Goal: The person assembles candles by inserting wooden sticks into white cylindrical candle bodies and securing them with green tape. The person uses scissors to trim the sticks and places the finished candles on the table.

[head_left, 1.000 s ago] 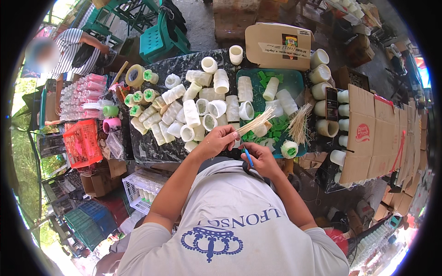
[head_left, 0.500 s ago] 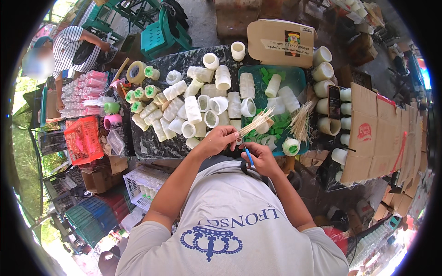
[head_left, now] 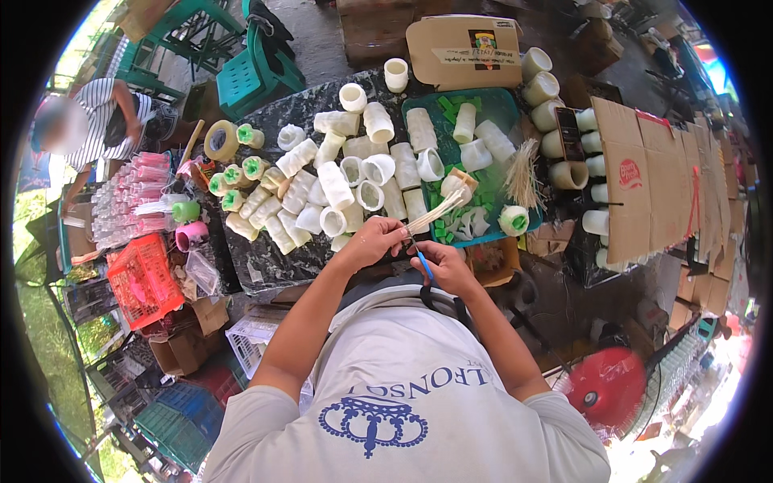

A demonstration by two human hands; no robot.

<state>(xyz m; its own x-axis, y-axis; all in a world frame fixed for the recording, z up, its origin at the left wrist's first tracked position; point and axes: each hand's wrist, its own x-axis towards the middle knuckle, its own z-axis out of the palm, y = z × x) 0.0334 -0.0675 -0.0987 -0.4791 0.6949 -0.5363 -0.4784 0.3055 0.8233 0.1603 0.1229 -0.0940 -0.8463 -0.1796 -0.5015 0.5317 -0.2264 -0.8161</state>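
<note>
Grey cotton of the person's printed T-shirt [head_left: 403, 378] filled the near edge, with both bare forearms reaching forward from it. Just past it the right hand [head_left: 447, 266] was curled shut around a blue-handled tool [head_left: 423, 266], whose tip met the left hand [head_left: 374, 240]. That hand pinched a bundle of thin pale wooden sticks [head_left: 439, 211], which slanted up and right over the near edge of a teal plastic tray [head_left: 503, 105]. Beyond the hands, white cylindrical cups [head_left: 334, 185] lay jumbled on a dark marbled tabletop [head_left: 258, 258]. A roll of tan packing tape [head_left: 220, 140] stood further left, near a red plastic basket [head_left: 145, 278]. Farthest back sat a person in a striped shirt [head_left: 101, 121]
</note>
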